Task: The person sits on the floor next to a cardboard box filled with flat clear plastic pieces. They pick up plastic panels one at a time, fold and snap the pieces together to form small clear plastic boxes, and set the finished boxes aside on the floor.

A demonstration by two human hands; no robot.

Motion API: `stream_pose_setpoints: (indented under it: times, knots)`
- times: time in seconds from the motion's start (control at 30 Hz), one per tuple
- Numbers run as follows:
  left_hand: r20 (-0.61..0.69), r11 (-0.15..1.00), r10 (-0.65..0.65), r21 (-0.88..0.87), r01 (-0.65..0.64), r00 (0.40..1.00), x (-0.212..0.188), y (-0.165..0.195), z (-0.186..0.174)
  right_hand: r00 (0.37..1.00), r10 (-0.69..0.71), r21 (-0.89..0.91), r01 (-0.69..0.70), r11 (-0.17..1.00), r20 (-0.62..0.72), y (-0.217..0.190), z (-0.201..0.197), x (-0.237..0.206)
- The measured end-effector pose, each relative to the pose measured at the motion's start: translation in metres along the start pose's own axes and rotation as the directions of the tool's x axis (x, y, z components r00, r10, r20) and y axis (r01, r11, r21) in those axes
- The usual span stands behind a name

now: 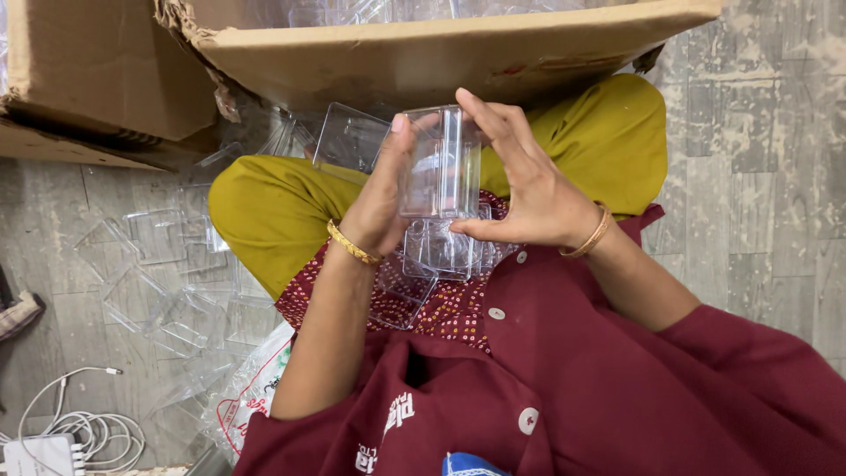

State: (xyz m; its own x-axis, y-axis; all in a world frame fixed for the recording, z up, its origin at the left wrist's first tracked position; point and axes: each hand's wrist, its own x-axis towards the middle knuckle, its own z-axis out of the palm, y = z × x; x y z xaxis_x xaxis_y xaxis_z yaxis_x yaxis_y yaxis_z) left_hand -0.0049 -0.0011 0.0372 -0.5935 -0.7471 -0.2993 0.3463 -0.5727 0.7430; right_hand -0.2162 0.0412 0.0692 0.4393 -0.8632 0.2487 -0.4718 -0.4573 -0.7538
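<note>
I sit cross-legged in mustard trousers and a maroon shirt. Both hands press a clear plastic box [438, 163] between them, held upright over my lap. My left hand [381, 194] flattens against its left side with the thumb up along the edge. My right hand [527, 181] cups its right side, fingers spread over the top and thumb under it. More clear plastic pieces [441, 249] rest on my lap just below the box, and another clear piece [351, 139] lies behind my left hand on my knee.
A large open cardboard box [423, 53] stands in front of my knees, and a second one [97, 70] at the far left. Several clear plastic lids and trays [159, 273] lie on the grey floor at left, by a plastic bag [251, 388]. A white charger with cables [53, 441] sits at bottom left.
</note>
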Motion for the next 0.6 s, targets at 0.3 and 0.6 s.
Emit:
stream_pose_setpoints:
  times: [0.3,0.6]
  knots:
    - [-0.056,0.999,-0.053,-0.009,0.053,0.997,0.001,-0.014,-0.004,0.998,0.059,0.173,-0.055,0.983,-0.019,0.0,0.007,-0.003]
    - [0.01,0.813,0.187,0.56,-0.16,0.982,0.016,-0.001,-0.006,0.991,0.121,0.232,-0.106,0.967,-0.051,0.013,0.014,-0.014]
